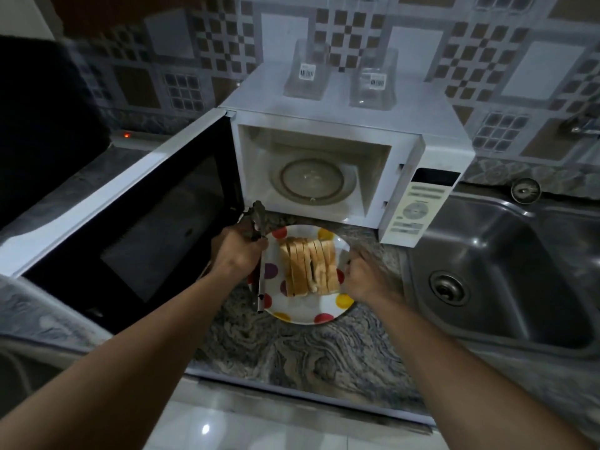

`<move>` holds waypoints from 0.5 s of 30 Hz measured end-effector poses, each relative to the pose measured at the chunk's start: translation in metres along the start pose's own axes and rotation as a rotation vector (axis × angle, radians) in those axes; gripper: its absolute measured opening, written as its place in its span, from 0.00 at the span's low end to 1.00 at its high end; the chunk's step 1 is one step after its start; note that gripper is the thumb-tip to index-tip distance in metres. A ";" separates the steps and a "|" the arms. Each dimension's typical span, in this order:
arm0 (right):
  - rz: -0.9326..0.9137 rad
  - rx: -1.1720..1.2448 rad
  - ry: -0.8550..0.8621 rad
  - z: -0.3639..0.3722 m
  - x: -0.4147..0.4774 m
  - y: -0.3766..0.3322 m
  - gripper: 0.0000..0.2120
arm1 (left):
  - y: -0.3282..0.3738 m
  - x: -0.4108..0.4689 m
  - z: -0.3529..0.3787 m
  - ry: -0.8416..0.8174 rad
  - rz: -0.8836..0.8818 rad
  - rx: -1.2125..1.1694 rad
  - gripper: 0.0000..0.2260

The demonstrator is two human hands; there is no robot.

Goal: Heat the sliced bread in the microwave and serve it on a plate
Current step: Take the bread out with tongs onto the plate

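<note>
grey swirled stone is forming the counter (292, 358), running from a dark shape on the far left, too dim to make out, across to a steel sink (506, 264) set into it on the right, with its drain (449, 287) showing in the basin. brown, white and grey checked tiles are covering the wall (350, 24) behind, and pale glossy floor (227, 427) is showing below the counter's front edge. a white microwave (324, 121) is standing at the back of the counter against the wall, its door (136, 228) swinging wide open to the left and its glass turntable (311, 181) lying bare inside. two clear containers (306, 71) with barcode stickers are sitting on top of it. just in front of the open oven, a plate (302, 311) with coloured dots is resting on the counter, and the sliced bread (308, 267) is lying on it in a leaning row. the left hand (238, 251) is curling its fingers round a pair of metal tongs (259, 287), which are crossing the plate's left rim with their tips pointing toward the oven. the right hand (363, 274) is sitting at the plate's right rim, its fingers curling in and gripping the edge, just beside the bread.
</note>
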State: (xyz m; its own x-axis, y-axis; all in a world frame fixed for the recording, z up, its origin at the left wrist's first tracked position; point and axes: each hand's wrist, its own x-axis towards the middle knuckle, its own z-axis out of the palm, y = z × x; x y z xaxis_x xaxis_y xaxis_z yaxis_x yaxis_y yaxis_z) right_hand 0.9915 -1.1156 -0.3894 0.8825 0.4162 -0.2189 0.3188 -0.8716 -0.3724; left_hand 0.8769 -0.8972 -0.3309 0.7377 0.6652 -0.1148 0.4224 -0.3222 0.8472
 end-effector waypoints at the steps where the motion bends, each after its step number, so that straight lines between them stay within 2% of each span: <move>1: -0.021 -0.040 -0.013 0.006 0.002 0.003 0.36 | -0.005 0.001 0.005 0.002 -0.007 0.032 0.04; 4: -0.068 -0.123 -0.025 0.016 0.003 0.008 0.33 | -0.012 -0.002 0.017 -0.056 -0.037 0.086 0.01; 6: -0.064 -0.151 -0.049 0.019 0.004 0.011 0.34 | -0.025 0.009 0.028 -0.083 -0.056 0.146 0.03; 9: -0.068 -0.153 -0.090 0.024 0.006 0.015 0.33 | -0.038 0.019 0.041 -0.063 -0.097 0.197 0.06; 11: -0.078 -0.170 -0.094 0.026 0.005 0.018 0.32 | -0.051 0.027 0.050 -0.032 -0.134 0.237 0.11; 15: -0.089 -0.197 -0.103 0.026 0.004 0.019 0.32 | -0.034 0.015 0.050 0.073 -0.155 0.301 0.16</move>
State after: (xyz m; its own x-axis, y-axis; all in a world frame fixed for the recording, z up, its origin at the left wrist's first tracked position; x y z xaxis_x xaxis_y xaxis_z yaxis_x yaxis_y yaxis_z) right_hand 0.9920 -1.1239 -0.4203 0.8111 0.5091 -0.2880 0.4639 -0.8598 -0.2135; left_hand 0.8997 -0.9100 -0.3873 0.6175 0.7647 -0.1842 0.6711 -0.3902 0.6304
